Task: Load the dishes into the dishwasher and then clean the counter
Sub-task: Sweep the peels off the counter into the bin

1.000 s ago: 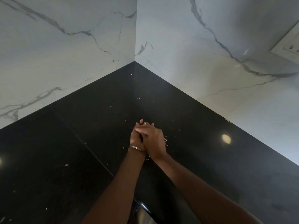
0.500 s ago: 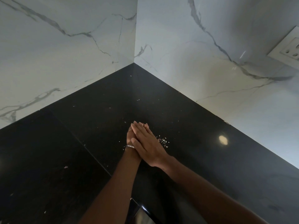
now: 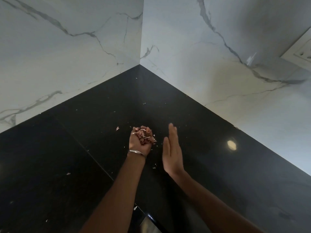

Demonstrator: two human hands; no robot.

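Now on the counter-cleaning step: my left hand (image 3: 139,140) cups a heap of scraps (image 3: 145,135), fingers curled round it. My right hand (image 3: 172,153) is flat, holding nothing, at 3 o'clock. Next: sweep stray bits off the counter (image 3: 218,165) into the cup.

Over the black counter (image 3: 218,165), the left hand (image 3: 139,142) cups a heap of pinkish peel scraps (image 3: 145,134); the right hand (image 3: 172,153) is flat-fingered just beside it, edge-on.
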